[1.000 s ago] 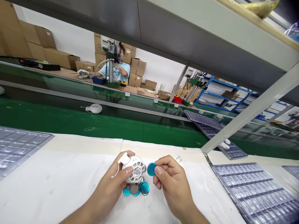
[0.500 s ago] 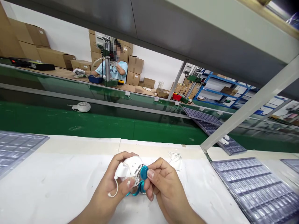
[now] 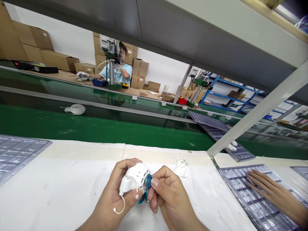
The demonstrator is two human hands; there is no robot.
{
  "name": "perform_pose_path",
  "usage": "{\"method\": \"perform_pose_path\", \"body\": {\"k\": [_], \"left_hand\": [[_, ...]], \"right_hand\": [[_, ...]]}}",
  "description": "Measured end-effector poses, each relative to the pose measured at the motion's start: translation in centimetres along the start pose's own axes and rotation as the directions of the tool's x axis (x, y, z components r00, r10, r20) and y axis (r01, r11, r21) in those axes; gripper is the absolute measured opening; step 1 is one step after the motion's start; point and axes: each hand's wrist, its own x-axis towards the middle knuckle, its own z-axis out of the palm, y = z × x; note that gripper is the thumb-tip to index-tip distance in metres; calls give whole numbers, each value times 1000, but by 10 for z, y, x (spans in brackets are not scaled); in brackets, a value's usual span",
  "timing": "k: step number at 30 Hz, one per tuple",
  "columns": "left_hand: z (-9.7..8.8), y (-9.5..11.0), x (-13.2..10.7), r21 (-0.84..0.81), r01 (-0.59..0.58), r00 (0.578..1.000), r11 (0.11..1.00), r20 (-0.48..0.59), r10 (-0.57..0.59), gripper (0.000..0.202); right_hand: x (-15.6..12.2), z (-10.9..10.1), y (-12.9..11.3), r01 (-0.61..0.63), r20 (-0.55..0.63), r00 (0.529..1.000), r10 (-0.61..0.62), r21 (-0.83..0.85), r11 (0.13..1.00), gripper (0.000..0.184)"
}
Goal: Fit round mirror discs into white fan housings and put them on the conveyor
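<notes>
My left hand (image 3: 117, 189) is wrapped round a small white rounded plastic housing (image 3: 139, 171) with vent slots. A short white cable (image 3: 124, 202) with a small plug at its end dangles from the housing by my thumb. My right hand (image 3: 168, 189) pinches a shiny blue disc (image 3: 149, 181) between thumb and fingers, right against the housing's open right side. More blue discs (image 3: 141, 201) show below it, partly hidden by my fingers. How the discs join the housing cannot be made out.
Beyond the white worktop, a similar housing (image 3: 78, 109) lies on the green conveyor (image 3: 101, 128). Clear compartment trays stand left (image 3: 21, 154) and right (image 3: 243, 189); another person's hand (image 3: 276, 192) reaches over the right one. A crumpled white wrapper (image 3: 181, 166) lies nearby. A slanted post (image 3: 255, 112) rises at right.
Another person's hand has come in over the right tray. The housing on the conveyor has shifted left. My hands have tilted the held housing slightly, and the pinched disc now shows more edge-on.
</notes>
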Motion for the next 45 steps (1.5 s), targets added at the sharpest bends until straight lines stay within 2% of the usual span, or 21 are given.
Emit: {"method": "perform_pose_path", "body": {"k": [11, 21, 24, 27, 29, 33, 38, 40, 42, 45], "left_hand": [[2, 0, -2, -20, 22, 1000, 1000, -15, -23, 50], [0, -4, -3, 53, -40, 998, 998, -54, 43, 48], [-1, -7, -4, 88, -56, 998, 995, -25, 59, 50], [-2, -11, -3, 114, -75, 997, 991, 23, 73, 62], [-2, -15, -3, 130, -101, 995, 986, 22, 99, 64], [-3, -15, -1, 134, -163, 985, 977, -29, 168, 56], [-14, -8, 4, 66, -94, 985, 993, 154, 83, 42], [-17, -6, 5, 54, -68, 975, 996, 217, 55, 42], [-18, -5, 5, 6, -12, 954, 1000, 299, 10, 47], [-15, -7, 0, -54, 72, 927, 996, 372, -47, 54]], "right_hand": [[-1, 0, 1, 14, 5, 1000, -14, -27, 1000, 36], [2, -1, 6, 37, 24, 999, -36, -44, 998, 37], [1, -2, 8, 55, 30, 998, -54, -57, 997, 35], [0, -3, 10, 77, 47, 996, -72, -105, 991, 35], [0, -3, 10, 66, 70, 996, -56, -150, 986, 36], [0, -4, 9, 22, 99, 995, 0, -220, 975, 41], [-3, -3, 15, 169, 65, 985, -157, -297, 940, 43], [-6, -1, 17, 211, 42, 977, -210, -339, 917, 51], [-8, 2, 18, 203, 63, 979, -193, -319, 926, 64], [-11, 6, 15, 96, 178, 982, -67, -163, 982, 81]]}}
